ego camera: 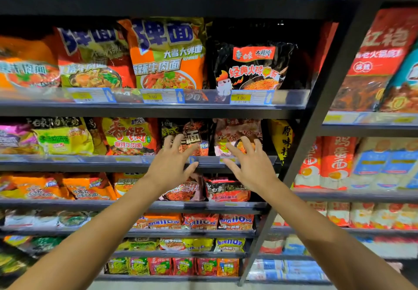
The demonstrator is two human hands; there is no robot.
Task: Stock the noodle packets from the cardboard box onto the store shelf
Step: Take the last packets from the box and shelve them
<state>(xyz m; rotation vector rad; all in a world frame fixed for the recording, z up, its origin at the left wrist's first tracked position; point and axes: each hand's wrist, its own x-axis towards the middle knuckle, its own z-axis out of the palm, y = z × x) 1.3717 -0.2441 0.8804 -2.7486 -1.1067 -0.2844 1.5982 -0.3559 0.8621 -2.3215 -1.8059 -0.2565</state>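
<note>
Store shelf (158, 160) rows packed with noodle packets, both hands raised at the second tier.

Left hand (172, 165) spread, grip holding nothing, fingers over the dark noodle packet (187, 131) above the price rail (113, 159). Right hand (251, 165) likewise spread and unladen, fingertips at the pink noodle packet (235, 129) just beside it. Black packet (253, 65) upright on the tier above. Contact with either packet unclear through blur.
</note>
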